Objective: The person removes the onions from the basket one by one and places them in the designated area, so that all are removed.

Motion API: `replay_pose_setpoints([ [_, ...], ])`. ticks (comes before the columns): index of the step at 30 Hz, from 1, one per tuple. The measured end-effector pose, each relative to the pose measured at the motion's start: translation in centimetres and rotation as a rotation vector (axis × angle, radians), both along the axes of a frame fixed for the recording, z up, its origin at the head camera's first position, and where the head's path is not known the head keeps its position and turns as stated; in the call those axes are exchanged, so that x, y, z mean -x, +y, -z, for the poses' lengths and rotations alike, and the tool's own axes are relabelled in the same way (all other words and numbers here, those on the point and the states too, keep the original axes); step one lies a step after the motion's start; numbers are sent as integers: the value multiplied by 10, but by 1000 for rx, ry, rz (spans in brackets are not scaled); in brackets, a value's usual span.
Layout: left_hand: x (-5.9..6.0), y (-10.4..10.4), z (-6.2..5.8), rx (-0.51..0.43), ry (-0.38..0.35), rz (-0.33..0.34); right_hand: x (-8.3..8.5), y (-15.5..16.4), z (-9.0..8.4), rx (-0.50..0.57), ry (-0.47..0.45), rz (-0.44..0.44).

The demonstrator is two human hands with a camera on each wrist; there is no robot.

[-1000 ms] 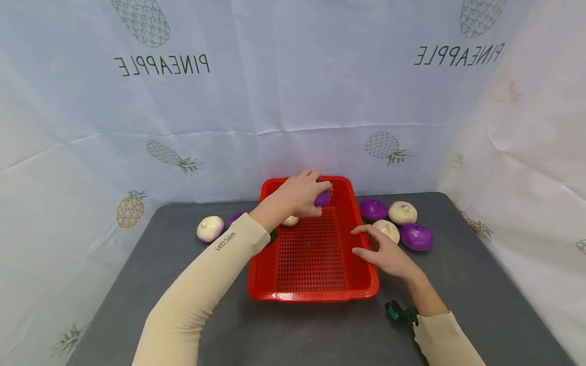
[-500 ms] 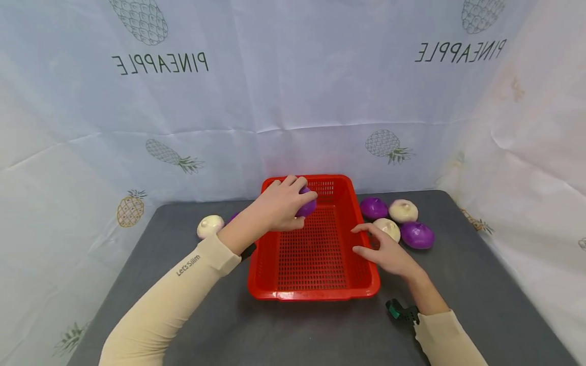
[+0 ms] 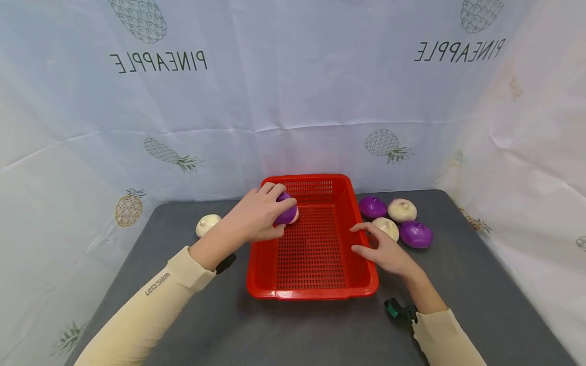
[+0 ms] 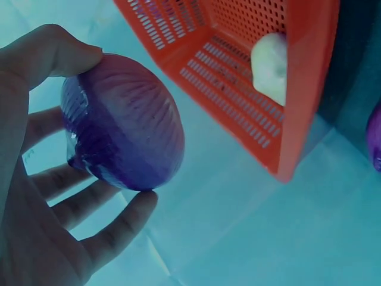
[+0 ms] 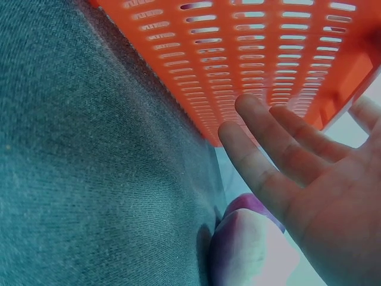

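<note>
A purple onion point(image 3: 286, 209) is gripped in my left hand point(image 3: 258, 216), thumb on one side and fingers curled round the other. In the head view it appears over the left side of the red basket point(image 3: 313, 295); the left wrist view shows it apart from the basket wall. Inside the basket lies a white onion point(image 4: 271, 68), mostly hidden behind the purple one in the head view. My right hand point(image 3: 386, 251) is at the basket's right rim, holding nothing, its fingers spread and loosely bent. The right wrist view shows the fingers near the slotted wall point(image 5: 238, 59).
Right of the basket, two purple onions point(image 3: 416, 235) and two white onions point(image 3: 402, 210) are clustered on the dark tabletop point(image 3: 302, 335). Another white onion point(image 3: 208, 223) lies to the left, near a purple onion point(image 4: 375, 137). A white pineapple-print cloth point(image 3: 311, 101) hangs behind.
My left hand, gripping the purple onion, has moved left and slightly nearer across the basket from its far middle. The right hand and basket stay in place.
</note>
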State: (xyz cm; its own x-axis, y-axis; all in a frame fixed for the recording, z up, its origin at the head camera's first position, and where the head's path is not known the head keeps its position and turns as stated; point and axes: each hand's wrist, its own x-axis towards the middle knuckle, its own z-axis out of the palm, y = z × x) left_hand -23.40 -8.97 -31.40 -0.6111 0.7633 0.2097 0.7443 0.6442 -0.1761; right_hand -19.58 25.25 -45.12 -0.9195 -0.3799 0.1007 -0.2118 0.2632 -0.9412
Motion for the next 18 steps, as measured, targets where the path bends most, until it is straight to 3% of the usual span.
replay_pose_setpoints([
  [9,-8,-24,9,-50,-58,-84,1,0,0,-3,4,4],
  [18,-12,-58,16,-59,-69,-163,0,0,1,-16,16,9],
])
